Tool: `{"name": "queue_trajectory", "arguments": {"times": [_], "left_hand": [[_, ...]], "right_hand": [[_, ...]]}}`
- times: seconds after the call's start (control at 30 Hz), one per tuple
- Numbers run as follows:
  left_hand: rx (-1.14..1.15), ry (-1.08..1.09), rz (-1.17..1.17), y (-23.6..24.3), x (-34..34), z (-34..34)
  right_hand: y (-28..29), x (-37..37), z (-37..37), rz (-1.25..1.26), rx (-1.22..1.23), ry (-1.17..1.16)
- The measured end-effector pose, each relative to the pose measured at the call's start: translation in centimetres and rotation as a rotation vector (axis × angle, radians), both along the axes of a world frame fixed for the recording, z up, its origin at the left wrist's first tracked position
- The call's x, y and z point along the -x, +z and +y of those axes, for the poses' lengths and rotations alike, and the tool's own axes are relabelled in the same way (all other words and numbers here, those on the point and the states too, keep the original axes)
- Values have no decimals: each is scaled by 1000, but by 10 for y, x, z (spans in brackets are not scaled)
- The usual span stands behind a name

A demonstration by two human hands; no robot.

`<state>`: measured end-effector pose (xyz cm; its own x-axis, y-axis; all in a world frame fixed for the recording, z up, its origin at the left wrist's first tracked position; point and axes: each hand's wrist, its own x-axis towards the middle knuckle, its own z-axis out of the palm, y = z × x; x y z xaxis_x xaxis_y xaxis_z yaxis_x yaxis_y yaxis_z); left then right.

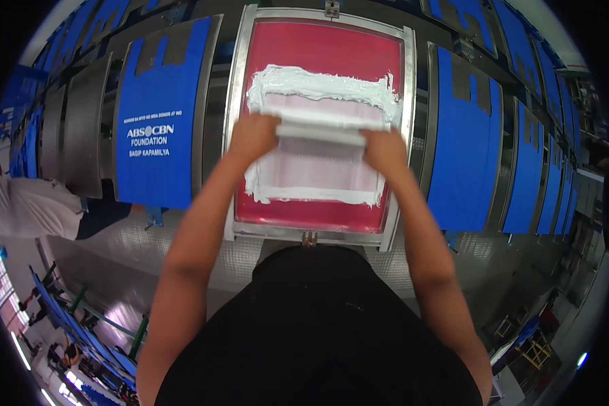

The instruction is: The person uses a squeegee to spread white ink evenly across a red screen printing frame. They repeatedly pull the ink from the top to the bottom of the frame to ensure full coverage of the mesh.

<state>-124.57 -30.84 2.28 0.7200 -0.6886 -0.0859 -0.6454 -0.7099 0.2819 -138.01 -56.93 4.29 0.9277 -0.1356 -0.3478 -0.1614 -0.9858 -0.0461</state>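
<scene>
A squeegee [321, 134] with a pale bar lies crosswise over the middle of a printing screen. My left hand [256, 137] grips its left end, and my right hand [386, 150] is closed around its right end. Both hands are slightly smeared by motion. The screen has a silver metal frame [239, 81] and red mesh [325, 44]. Thick white ink [331, 86] is piled in a band beyond the squeegee and runs down both sides. A thinner white line of ink [318, 196] lies nearer to me. Between them the mesh looks pale pink.
Printing boards with blue fabric stand on both sides: a blue piece with white print [159, 169] at left, a blue piece [463, 149] at right. Metal clamps [309, 239] sit at the frame's near and far edges. A person in a light shirt [30, 203] is at far left.
</scene>
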Motion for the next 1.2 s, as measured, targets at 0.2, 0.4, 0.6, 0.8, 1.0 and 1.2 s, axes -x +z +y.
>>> {"name": "queue_trajectory", "arguments": {"times": [0.2, 0.4, 0.6, 0.8, 1.0, 1.2], "left_hand": [[-118, -3, 132, 42, -70, -34], [335, 192, -314, 74, 25, 26], [-147, 236, 1380, -13, 243, 102], [513, 296, 1424, -65, 301, 116], [673, 172, 1440, -17, 315, 140], [633, 255, 1481, -14, 322, 139]], "right_hand": [[41, -82, -38, 50, -83, -13], [92, -109, -49, 36, -86, 38], [45, -123, -57, 119, -177, 121], [47, -126, 0, -74, -198, 224], [61, -86, 42, -144, -148, 126], [75, 79, 135, -79, -119, 81]]}}
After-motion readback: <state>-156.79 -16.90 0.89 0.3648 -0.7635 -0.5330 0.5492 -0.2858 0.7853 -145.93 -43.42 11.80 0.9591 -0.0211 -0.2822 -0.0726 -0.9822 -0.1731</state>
